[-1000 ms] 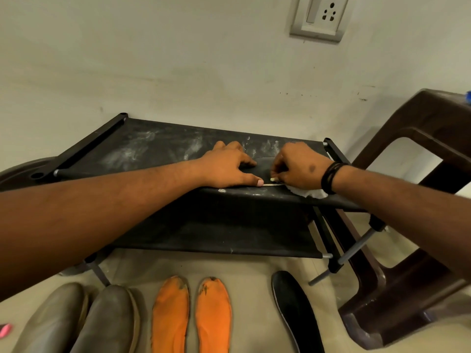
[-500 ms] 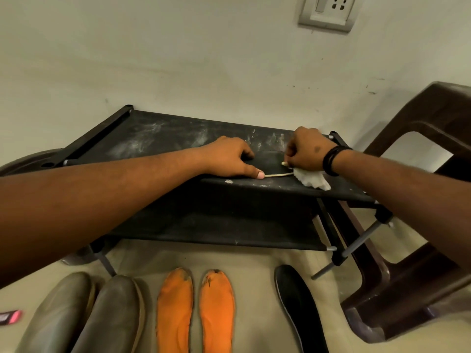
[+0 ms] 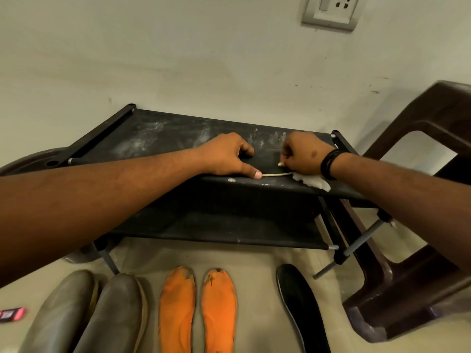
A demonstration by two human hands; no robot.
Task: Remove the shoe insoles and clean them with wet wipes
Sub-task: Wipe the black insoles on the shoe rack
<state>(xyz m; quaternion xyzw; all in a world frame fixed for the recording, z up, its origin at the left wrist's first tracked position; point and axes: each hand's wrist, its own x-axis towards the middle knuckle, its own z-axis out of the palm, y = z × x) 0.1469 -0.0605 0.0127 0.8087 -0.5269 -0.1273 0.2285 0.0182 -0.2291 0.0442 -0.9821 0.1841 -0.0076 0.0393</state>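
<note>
- The right hand's (image 3: pixel 304 155) grip is curled tight, bunching a white wet wipe (image 3: pixel 312 181) against the top of the black shoe rack (image 3: pixel 163 133); a crumpled edge of the wipe sticks out from under the palm at the near right.
- The left hand (image 3: pixel 229 156) lies pressed on the same top shelf, thumb stretched along the near edge, fingers bent down onto a dark insole (image 3: pixel 267 161) whose pale rim shows as a thin line between the two hands. How firmly it holds is hard to tell; it looks like pinning rather than a closed grip.
- The step in hand seems to be wiping this insole, one hand steadying, the other scrubbing.
- The next move likely calls for stroking the wipe along the insole towards the left hand, then shifting that hand to free the covered part.
- On the floor near the camera lie two orange insoles (image 3: pixel 196 312), a black insole (image 3: pixel 300 309) to their right, and a pair of grey-brown shoes (image 3: pixel 84 317) at the left.
- A brown plastic chair (image 3: pixel 420 289) stands close on the right, beside the rack's leg and crowding the right forearm.
- A pink object (image 3: pixel 12 314) sits at the far-left edge, too cropped to identify.
- A wall socket (image 3: pixel 331 11) sits above.
</note>
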